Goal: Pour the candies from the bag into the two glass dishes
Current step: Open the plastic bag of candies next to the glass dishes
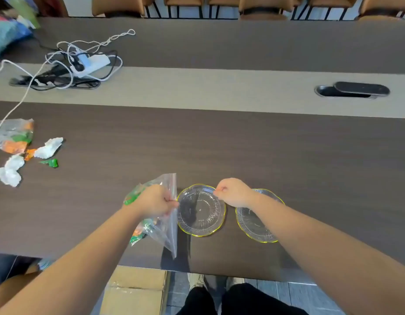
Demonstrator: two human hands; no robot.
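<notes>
My left hand [155,200] grips a clear zip bag [167,233] of green and orange wrapped candies, held just above the table's near edge. Two empty glass dishes with yellow rims sit side by side to its right: the left dish [201,210] beside the bag, the right dish [254,223] partly under my right forearm. My right hand [233,192] is a closed fist hovering over the far rim between the two dishes, its thumb and fingers pinched together. Whether it holds anything is hidden.
At the far left lie a second bag of candies [12,135], crumpled white wrappers [48,148] and a loose green candy [52,163]. A power strip with tangled cables [87,62] sits further back. A cable port [352,90] is at the right. A cardboard box [135,289] stands below the table edge.
</notes>
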